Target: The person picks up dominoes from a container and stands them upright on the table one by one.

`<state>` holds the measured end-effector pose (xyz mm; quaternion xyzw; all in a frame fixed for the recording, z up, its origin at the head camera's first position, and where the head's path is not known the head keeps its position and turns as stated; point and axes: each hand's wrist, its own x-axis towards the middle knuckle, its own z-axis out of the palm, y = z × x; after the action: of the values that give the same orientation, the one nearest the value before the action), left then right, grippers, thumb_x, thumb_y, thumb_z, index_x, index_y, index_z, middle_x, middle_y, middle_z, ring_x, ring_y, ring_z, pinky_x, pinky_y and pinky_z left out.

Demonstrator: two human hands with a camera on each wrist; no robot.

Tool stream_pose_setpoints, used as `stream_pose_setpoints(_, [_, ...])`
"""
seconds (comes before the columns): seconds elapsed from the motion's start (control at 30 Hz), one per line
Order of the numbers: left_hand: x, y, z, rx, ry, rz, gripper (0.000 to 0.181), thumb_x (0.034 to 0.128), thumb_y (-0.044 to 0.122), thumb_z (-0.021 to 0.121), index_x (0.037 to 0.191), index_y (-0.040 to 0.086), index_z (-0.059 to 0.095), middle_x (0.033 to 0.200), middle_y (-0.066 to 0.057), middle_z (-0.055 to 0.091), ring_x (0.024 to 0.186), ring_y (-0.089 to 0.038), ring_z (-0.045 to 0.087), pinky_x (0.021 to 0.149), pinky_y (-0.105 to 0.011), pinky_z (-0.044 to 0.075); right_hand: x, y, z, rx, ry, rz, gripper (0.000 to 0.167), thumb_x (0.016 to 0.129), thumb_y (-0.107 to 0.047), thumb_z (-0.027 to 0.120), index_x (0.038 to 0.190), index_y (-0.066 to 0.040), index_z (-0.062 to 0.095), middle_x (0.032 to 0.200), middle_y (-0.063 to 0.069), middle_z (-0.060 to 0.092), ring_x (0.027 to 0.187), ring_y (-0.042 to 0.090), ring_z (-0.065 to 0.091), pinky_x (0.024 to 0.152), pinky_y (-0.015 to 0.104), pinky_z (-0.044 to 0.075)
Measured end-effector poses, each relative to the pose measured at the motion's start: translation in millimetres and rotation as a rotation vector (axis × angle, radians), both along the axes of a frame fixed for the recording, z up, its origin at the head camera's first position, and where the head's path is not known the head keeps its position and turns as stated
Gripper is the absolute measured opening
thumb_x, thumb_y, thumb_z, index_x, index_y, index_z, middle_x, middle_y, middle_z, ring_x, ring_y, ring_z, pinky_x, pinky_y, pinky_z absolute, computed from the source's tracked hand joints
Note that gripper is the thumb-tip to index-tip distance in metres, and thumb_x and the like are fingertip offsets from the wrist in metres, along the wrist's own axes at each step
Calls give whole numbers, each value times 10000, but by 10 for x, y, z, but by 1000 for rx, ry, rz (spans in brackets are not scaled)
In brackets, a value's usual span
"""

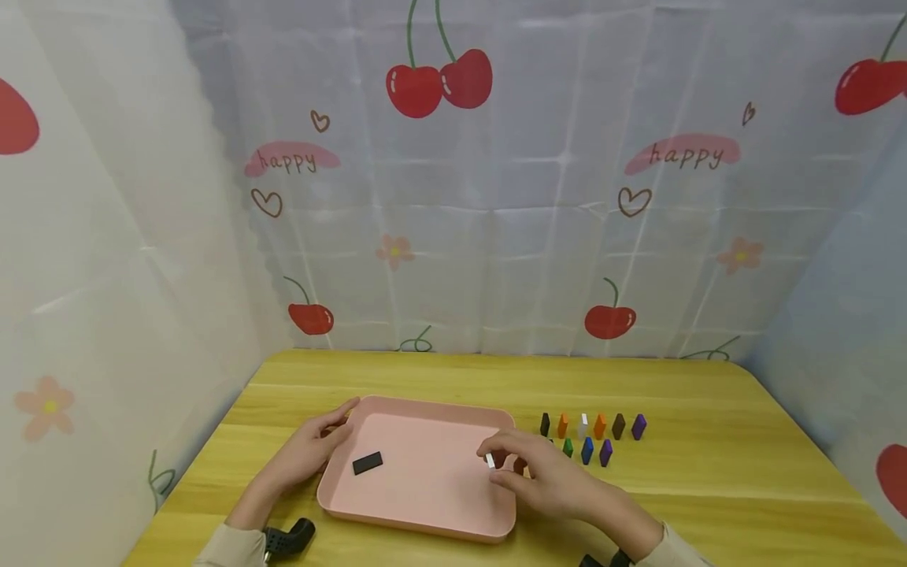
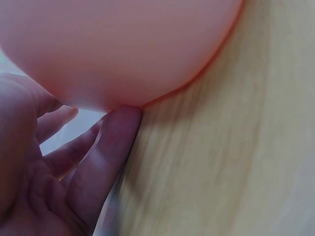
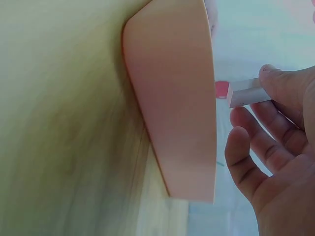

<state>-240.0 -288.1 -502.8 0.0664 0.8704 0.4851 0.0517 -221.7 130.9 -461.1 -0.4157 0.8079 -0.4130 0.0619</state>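
A pink tray [image 1: 425,472] lies on the wooden table, with a flat black block [image 1: 368,463] inside near its left side. My left hand [image 1: 309,450] rests against the tray's left edge; the left wrist view shows fingertips [image 2: 125,115] touching the outer wall [image 2: 123,54]. Over the tray's right side, my right hand [image 1: 542,476] pinches a small white rectangular block [image 1: 490,461] between thumb and finger. In the right wrist view this white block [image 3: 246,93] sticks out from the fingers, above the tray's rim and apart from it.
Right of the tray, upright blocks stand in two rows, among them a black [image 1: 545,424], a white [image 1: 583,426], a brown [image 1: 619,427], a blue [image 1: 587,451] and purple ones [image 1: 639,427]. My right hand partly hides the front row. A cherry-patterned curtain [image 1: 460,276] encloses the table.
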Motion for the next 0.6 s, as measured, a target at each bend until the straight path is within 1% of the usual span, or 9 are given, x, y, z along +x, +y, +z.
stream_pose_setpoints(0.1, [-5,-5,7,-7,4,-7,504,1077,382,536,1570,338,438,1560,-125,510,1371,-308,543,991,-264,527,22,77,-27,-21,12,-17,225,1036,-214,639,1251,-150,652,1111,72,678,987,40,583,787,256,570])
stream_pose_setpoints(0.2, [-6,-4,4,-7,4,-12,503,1080,373,534,1572,337,435,1560,-129,509,1369,-309,545,1004,-288,531,48,146,-58,-39,29,-32,204,1032,-198,644,1235,-178,653,1102,63,678,979,45,587,765,247,565])
stream_pose_setpoints(0.3, [-2,0,-5,-3,2,-8,497,1080,359,538,1568,337,443,1554,-130,515,1359,-306,551,994,-289,538,80,214,-92,-53,61,-48,205,1029,-187,646,1233,-212,650,1111,54,682,976,57,597,751,243,568])
stream_pose_setpoints(0.43, [3,4,-15,-5,-1,-2,495,1082,354,535,1568,339,443,1552,-132,516,1356,-302,553,989,-284,542,129,305,-136,-58,63,-95,238,1020,-195,661,1240,-284,647,1128,11,687,966,50,597,743,245,576])
stream_pose_setpoints(0.53, [1,-1,-13,-8,0,-2,496,1083,358,532,1570,340,439,1552,-139,515,1355,-301,553,974,-244,534,153,366,-166,-54,32,-123,233,1017,-208,665,1246,-248,662,1131,-1,685,959,36,597,734,245,579])
stream_pose_setpoints(0.6, [0,-4,-10,-12,3,-2,495,1084,355,530,1571,340,437,1552,-143,515,1354,-301,553,958,-214,525,158,405,-192,-62,22,-124,232,1018,-194,661,1250,-192,665,1116,26,682,958,36,604,721,246,577])
